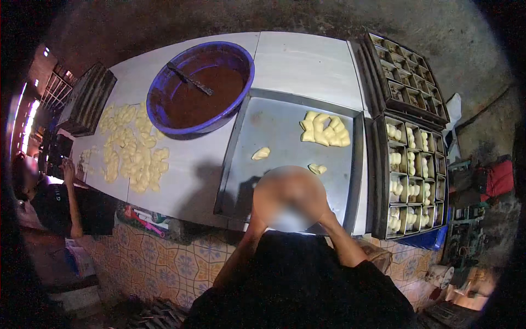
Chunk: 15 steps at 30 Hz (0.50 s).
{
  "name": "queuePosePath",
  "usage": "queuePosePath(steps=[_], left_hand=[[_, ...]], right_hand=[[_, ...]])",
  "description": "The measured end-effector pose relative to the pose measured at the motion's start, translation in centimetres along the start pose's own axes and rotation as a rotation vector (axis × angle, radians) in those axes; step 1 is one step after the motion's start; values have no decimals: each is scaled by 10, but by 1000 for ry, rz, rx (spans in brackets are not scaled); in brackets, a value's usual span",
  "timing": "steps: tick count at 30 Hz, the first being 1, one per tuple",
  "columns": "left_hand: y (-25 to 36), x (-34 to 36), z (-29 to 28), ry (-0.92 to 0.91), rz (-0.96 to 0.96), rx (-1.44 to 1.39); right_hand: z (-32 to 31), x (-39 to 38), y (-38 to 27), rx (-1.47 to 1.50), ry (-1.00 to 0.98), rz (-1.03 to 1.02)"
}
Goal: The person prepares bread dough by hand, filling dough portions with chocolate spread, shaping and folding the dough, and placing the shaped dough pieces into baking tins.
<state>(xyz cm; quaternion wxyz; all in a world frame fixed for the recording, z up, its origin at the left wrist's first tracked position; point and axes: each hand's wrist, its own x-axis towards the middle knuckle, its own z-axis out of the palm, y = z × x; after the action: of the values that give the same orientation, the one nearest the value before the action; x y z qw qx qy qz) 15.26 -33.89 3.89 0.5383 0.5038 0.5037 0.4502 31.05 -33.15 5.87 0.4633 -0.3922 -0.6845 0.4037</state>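
My left hand [267,203] and my right hand [314,202] are close together over the near edge of a grey metal tray [274,123]. A round blur covers both, so their fingers and anything between them cannot be made out. Just beyond the hands, a small pale yellow dough piece [317,169] lies on the tray. Another dough piece [261,153] rests farther left. Several more form a tight dough cluster [324,130] toward the tray's far right corner.
Left of the tray, a purple basin [155,90], brown inside, has a dark brush-like tool [189,78] lying in it. Many dough pieces [131,153] spread over the white table [189,172]. Sectioned metal moulds [412,174] holding dough stand at right. Another person's arm [71,192] shows far left.
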Motion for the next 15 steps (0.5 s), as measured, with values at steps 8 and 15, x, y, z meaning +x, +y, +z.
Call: queuePosePath(steps=[8,15], left_hand=[[-36,-2,20,124,107,-9],[-20,-7,12,7,152,-290]], right_hand=[[4,-16,27,-186,179,165],[-6,-29,66,287,-131,454]])
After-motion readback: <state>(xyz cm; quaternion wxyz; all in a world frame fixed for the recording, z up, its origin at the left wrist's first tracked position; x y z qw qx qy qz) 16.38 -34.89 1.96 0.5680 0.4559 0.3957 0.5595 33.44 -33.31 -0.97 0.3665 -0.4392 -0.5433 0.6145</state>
